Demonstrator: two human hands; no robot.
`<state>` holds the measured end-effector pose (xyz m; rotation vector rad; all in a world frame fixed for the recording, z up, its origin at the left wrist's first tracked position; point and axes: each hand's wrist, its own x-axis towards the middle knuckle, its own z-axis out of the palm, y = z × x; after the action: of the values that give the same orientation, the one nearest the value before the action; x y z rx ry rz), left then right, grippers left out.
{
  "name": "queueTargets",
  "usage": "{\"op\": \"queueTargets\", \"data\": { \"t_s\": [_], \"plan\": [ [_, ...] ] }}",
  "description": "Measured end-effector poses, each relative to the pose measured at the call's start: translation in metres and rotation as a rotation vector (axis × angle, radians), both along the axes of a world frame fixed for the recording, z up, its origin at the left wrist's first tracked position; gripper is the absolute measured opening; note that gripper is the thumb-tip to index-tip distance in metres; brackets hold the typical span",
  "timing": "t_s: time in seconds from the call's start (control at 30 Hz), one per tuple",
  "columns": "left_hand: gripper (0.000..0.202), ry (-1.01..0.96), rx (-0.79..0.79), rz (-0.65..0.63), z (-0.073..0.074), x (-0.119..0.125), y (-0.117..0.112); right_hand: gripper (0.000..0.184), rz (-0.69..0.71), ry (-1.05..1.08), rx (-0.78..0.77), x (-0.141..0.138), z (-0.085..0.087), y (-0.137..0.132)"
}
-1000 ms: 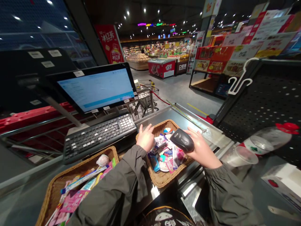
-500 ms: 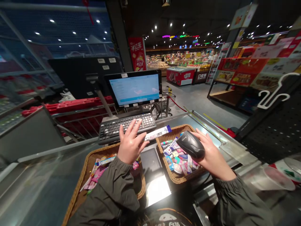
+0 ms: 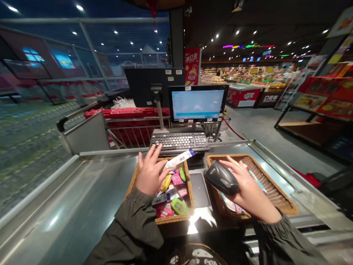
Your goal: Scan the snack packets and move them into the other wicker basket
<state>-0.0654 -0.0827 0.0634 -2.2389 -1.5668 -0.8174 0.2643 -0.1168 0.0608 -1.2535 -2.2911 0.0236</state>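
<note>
Over the left wicker basket, my left hand holds a slim white packet with a barcode and a dark blue end. The packet slants up to the right, pinched near its lower end by the thumb and fingers. Colourful small packets and a green item lie in that basket. My right hand grips a black handheld barcode scanner, its head pointing left toward the packet. Beneath the scanner stands the right wicker basket, its contents partly hidden by my hand.
A black keyboard and a lit monitor stand behind the baskets. Between the baskets is a dark flat panel set in the metal counter. Red carts or barriers and shop shelves lie beyond.
My view has swung left, so the counter and baskets appear further right. The packet and both hands have shifted left relative to the counter, the packet now over the left basket and more tilted.
</note>
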Motion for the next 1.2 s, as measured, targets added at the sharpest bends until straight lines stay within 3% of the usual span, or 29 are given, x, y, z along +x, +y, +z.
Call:
{"op": "queueTargets", "data": {
  "t_s": [0.17, 0.33, 0.57, 1.2],
  "plan": [
    [0.015, -0.016, -0.132, 0.051, -0.013, -0.031, -0.004, 0.047, 0.092, -0.020, -0.039, -0.025, 0.002, -0.001],
    [0.016, -0.015, -0.153, 0.063, -0.016, -0.045, -0.011, 0.047, 0.147, -0.053, -0.107, -0.045, 0.003, -0.004],
    [0.015, -0.011, -0.104, 0.074, -0.016, -0.054, -0.017, 0.038, 0.160, -0.078, -0.126, -0.058, 0.006, -0.007],
    [0.013, 0.008, -0.096, 0.095, -0.023, -0.064, -0.023, 0.047, 0.157, -0.090, -0.129, -0.066, 0.002, -0.010]
  ]
}}
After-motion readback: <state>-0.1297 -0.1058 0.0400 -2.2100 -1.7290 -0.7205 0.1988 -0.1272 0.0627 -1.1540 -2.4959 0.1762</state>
